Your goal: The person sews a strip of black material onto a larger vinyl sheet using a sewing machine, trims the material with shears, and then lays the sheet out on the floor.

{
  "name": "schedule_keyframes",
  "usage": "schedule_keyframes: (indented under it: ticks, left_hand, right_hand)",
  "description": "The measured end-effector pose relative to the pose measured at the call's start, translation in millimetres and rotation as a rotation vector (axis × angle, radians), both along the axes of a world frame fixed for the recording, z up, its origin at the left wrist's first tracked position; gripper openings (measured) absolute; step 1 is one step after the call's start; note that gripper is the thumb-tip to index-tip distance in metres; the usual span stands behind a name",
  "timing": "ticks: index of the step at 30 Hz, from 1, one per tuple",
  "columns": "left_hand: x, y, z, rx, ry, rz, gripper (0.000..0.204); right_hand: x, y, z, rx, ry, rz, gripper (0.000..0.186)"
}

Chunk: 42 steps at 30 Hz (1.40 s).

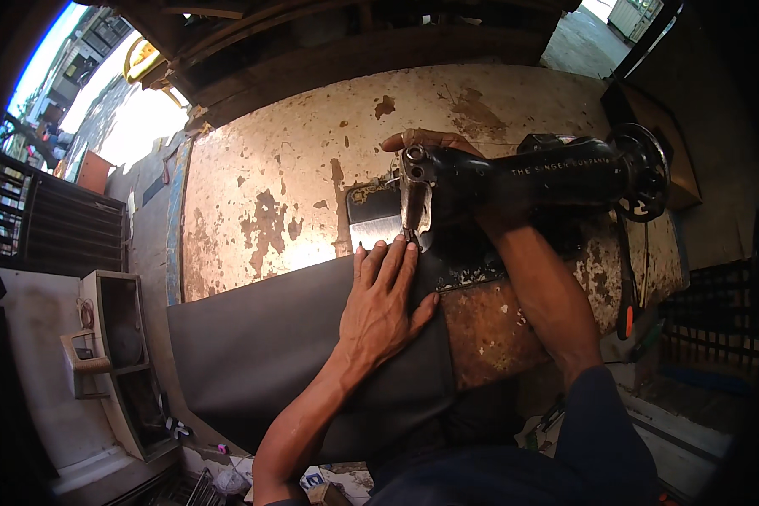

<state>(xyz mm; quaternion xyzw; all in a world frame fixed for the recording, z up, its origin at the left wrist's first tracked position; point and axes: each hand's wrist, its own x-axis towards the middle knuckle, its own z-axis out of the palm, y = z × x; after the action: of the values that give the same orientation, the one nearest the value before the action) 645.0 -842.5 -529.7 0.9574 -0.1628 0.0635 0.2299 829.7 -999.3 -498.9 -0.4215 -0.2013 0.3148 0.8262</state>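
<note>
A black sewing machine (557, 173) stands on the worn table, its needle end towards the left. A large sheet of smooth black material (261, 337), leather-like, lies over the table's near edge and hangs down towards me. My left hand (381, 299) rests flat on this sheet, fingers stretched out and their tips close to the presser foot (411, 234). My right arm passes under the machine's arm. Behind the machine head my right hand (434, 139) shows in part, with stretched fingers; its palm is hidden by the machine.
The table top (261, 169) has peeling, stained patches. To the machine's right is its handwheel (641, 173), with an orange-tipped tool (626, 320) below it. A pale open cabinet (122, 354) stands at the left. Dark wooden shelving (329, 51) runs behind the table.
</note>
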Motion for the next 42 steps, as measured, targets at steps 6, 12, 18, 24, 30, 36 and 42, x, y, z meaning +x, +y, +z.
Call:
schedule_keyframes:
  ticks: [6, 12, 18, 24, 30, 36, 42]
  left_hand:
    - [1, -3, 2, -0.029, -0.006, -0.002, 0.075]
    - [-2, 0, 4, -0.017, -0.010, 0.004, 0.069]
    - [-6, 2, 1, 0.013, -0.070, 0.017, 0.064]
    - [-4, -5, 3, -0.021, -0.072, 0.018, 0.065]
    - [-6, 1, -1, -0.004, -0.054, 0.025, 0.066]
    - [-5, -2, 0, 0.014, -0.046, -0.001, 0.066]
    - [0, -4, 3, -0.034, -0.045, -0.008, 0.066]
  right_hand:
    - [-15, -23, -59, -0.907, -1.078, -0.530, 0.034]
    - [-105, -70, 77, -1.047, -0.545, -0.187, 0.023]
    - [2, -163, 162, -1.478, -0.999, -1.221, 0.050]
    - [60, -252, 134, -2.208, -0.964, -0.397, 0.049]
    - [-9, -255, 118, -1.566, -0.662, -1.004, 0.047]
    - [-34, -248, 131, -1.547, -0.428, -1.067, 0.050]
    - [-49, -261, 132, -1.735, -0.644, -1.113, 0.045]
